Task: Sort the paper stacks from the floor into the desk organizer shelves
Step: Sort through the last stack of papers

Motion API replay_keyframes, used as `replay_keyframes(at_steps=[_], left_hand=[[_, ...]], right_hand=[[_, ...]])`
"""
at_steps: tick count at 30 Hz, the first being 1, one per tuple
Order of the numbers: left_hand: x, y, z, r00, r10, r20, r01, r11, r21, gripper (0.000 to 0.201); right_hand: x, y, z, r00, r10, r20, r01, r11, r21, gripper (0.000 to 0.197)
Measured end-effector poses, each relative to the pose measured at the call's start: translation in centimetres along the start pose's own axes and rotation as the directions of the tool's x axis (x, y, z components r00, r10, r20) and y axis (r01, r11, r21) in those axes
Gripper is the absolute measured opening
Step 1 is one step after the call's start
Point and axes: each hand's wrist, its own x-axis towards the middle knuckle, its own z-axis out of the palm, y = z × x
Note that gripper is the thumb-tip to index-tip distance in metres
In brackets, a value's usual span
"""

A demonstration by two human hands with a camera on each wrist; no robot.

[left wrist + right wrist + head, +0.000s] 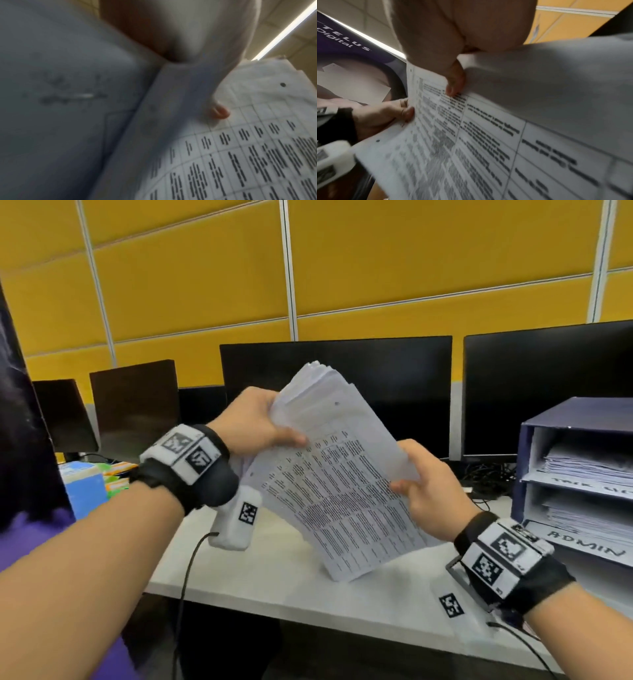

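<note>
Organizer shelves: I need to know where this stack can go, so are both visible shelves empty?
No. In the head view both shelves of the desk organizer already hold paper piles, above the label reading ADMIN.

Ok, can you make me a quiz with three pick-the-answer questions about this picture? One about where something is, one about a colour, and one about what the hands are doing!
1. Where is the organizer?
A. right side of the desk
B. on the floor
C. on a chair

2. What colour is the wall?
A. green
B. yellow
C. white

3. What are the hands doing?
A. resting flat
B. typing
C. holding the paper stack

Answers:
1 A, it stands at the desk's right end.
2 B, the panels are yellow.
3 C, the left hand and right hand both grip the stack's edges.
</note>
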Motion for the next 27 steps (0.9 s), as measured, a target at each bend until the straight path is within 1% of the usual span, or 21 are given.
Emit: replay_keyframes(at_steps=[1,2,4,5,7,9,10,11,12,13,14,15,16,18,20,22,25,26,27], left_hand=[[-0.3,-0.7,-0.2,1.000,-0.008,-0.030,0.005,0.995,-0.100,0.028],[-0.6,-1.5,-0.2,0.997,-0.025,-0.067,0.013,0.985,-0.175,0.027],[-1.0,-3.4,0.1,0.990,-0.071,-0.123,0.034,0.959,-0.280,0.028],[-1.3,-4.5,0.3,0.985,-0.093,-0.145,0.043,0.948,-0.317,0.027],[-1.9,-7.1,0.6,0.971,-0.151,-0.183,0.073,0.924,-0.376,0.024],[-2.7,-9.7,1.0,0.947,-0.238,-0.214,0.118,0.881,-0.458,0.024],[-3.1,-11.0,1.3,0.934,-0.281,-0.221,0.135,0.850,-0.510,0.024],[-3.5,-12.0,1.8,0.921,-0.318,-0.224,0.146,0.816,-0.560,0.024],[-3.8,-12.8,2.4,0.911,-0.347,-0.223,0.152,0.785,-0.601,0.025],[-4.1,-13.3,3.0,0.905,-0.362,-0.223,0.151,0.765,-0.626,0.025],[-4.2,-13.5,3.7,0.904,-0.361,-0.231,0.139,0.757,-0.639,0.025],[-4.2,-13.5,4.3,0.902,-0.352,-0.251,0.119,0.760,-0.639,0.025],[-4.1,-13.2,4.7,0.899,-0.334,-0.284,0.089,0.774,-0.627,0.024],[-3.7,-12.5,5.5,0.882,-0.295,-0.368,0.025,0.808,-0.589,0.023],[-3.8,-11.9,6.6,0.862,-0.291,-0.416,-0.005,0.815,-0.580,0.028],[-4.6,-11.8,8.5,0.853,-0.322,-0.411,0.035,0.821,-0.571,0.032],[-6.2,-12.0,11.6,0.890,-0.349,-0.293,0.142,0.824,-0.549,0.034],[-6.4,-11.9,12.0,0.896,-0.349,-0.274,0.153,0.822,-0.548,0.037],[-6.3,-11.8,12.0,0.891,-0.354,-0.283,0.150,0.820,-0.553,0.041]], right_hand=[[0.4,-0.5,-0.5,1.000,-0.016,0.011,0.016,1.000,-0.003,0.053],[0.9,-1.0,-1.0,0.999,-0.020,0.028,0.020,1.000,0.004,0.046],[1.8,-1.3,-1.5,0.999,0.008,0.051,-0.010,1.000,0.024,0.031],[2.1,-1.2,-1.7,0.999,0.032,0.043,-0.034,0.999,0.039,0.028],[2.1,-0.2,-2.0,0.995,0.096,-0.010,-0.095,0.993,0.068,0.032],[1.4,1.4,-2.1,0.979,0.194,-0.065,-0.185,0.975,0.126,0.038],[0.9,2.3,-1.8,0.964,0.261,-0.051,-0.244,0.944,0.221,0.043],[0.5,2.9,-1.4,0.950,0.311,-0.005,-0.289,0.891,0.350,0.049],[0.2,3.2,-0.8,0.941,0.334,0.057,-0.321,0.827,0.462,0.054],[0.1,3.4,-0.1,0.939,0.331,0.097,-0.331,0.786,0.522,0.056],[0.1,3.4,0.6,0.946,0.311,0.092,-0.310,0.785,0.536,0.052],[0.3,3.2,1.2,0.954,0.296,0.042,-0.270,0.795,0.542,0.046],[0.6,3.0,1.5,0.955,0.295,-0.042,-0.227,0.810,0.541,0.042],[1.0,2.8,1.7,0.927,0.315,-0.205,-0.162,0.827,0.538,0.041],[0.9,3.0,2.3,0.894,0.349,-0.279,-0.149,0.821,0.551,0.042],[-0.1,3.1,3.5,0.875,0.406,-0.263,-0.200,0.800,0.566,0.038],[-1.7,2.8,5.3,0.901,0.420,-0.114,-0.309,0.802,0.512,0.036],[-1.9,2.7,5.4,0.903,0.418,-0.101,-0.313,0.800,0.511,0.039],[-1.8,2.6,5.2,0.899,0.420,-0.124,-0.300,0.797,0.524,0.043]])
